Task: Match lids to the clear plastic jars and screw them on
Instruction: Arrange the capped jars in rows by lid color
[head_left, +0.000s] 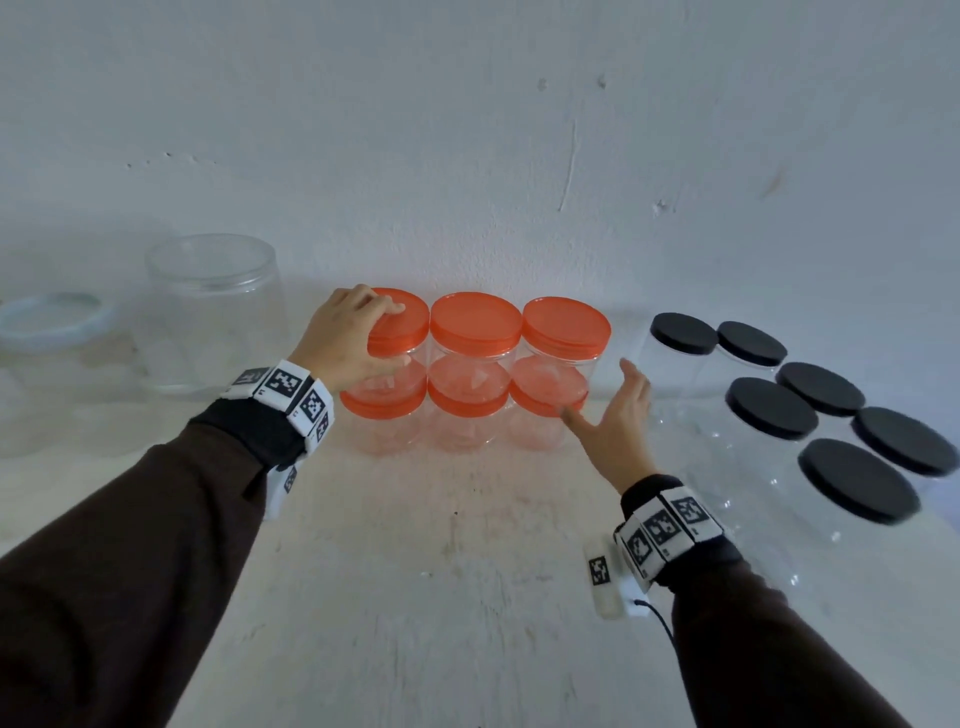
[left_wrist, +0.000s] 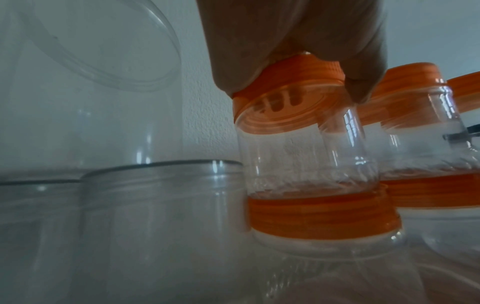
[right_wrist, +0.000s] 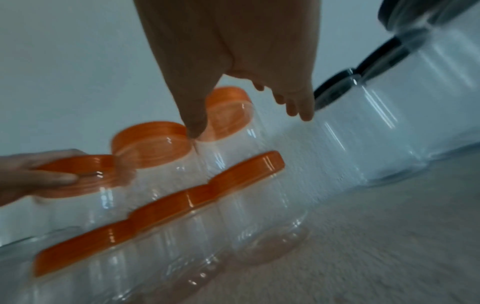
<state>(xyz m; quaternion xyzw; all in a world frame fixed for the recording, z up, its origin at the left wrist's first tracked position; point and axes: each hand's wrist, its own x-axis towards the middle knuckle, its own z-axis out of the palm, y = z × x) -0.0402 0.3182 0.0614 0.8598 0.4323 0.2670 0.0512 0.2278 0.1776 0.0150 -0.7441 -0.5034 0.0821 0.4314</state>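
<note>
Stock on surface (head_left: 415, 545): six clear jars with orange lids, stacked two high in three columns against the wall; the left hand (head_left: 348, 338) is grasping the orange lid (head_left: 397, 319) of the upper left jar (left_wrist: 306, 156), fingers lying over the top and thumb pressing the rim. Right hand (head_left: 621, 421): grip released, fingers straight, holding nothing, hovering just beside the lower right jar (head_left: 540, 421). Black-lidded jars (head_left: 769, 415) are standing in a group to the right, all capped. Uncapped stock: a tall open jar (head_left: 213, 317) and lower open jars (left_wrist: 161, 226) are standing to the left; a clear jar with a pale blue ring at its mouth (head_left: 52, 319) is sitting at the far left.

Handling note, as judgement: the orange set is looking finished, so the step in hand is likely a final tightening or straightening of the stack. The upper jar is resting only on a lid below, so twisting it risks shifting the column; bracing the body with the free right hand, and turning the lid level and gently, is advisable.
</note>
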